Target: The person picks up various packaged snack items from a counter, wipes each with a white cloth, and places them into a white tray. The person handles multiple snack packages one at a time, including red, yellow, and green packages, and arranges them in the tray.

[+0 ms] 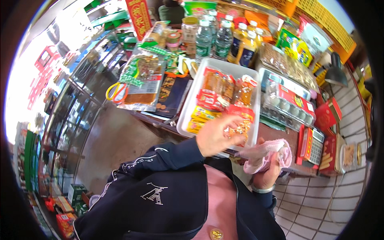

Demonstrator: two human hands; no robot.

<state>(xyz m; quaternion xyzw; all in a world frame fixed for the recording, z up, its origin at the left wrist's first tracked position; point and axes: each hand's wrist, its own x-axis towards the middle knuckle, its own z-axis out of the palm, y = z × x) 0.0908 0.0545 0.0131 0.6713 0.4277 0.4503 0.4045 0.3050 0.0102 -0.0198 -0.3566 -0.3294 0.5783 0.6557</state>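
Note:
My left hand (217, 133) is over the front of a white plastic tray (183, 115), fingers curved and apart, blurred, at a clear packet of nut-like snacks (241, 126); contact is unclear. In the tray are also red-and-clear snack packets (211, 90), another clear packet with a red top (245, 90) and yellow packets (196, 123). My right hand (267, 175), with a bracelet on its wrist, grips a crumpled pink cloth (267, 156) just off the tray's front right corner.
Left of the tray lie scissors (117, 92), a dark booklet (172, 96) and a bagged dried food (144, 81). Behind stand plastic bottles (204, 40). To the right are an egg carton (288, 103), a calculator (316, 147) and a black lamp (336, 72). Glass shelving (75, 105) stands far left.

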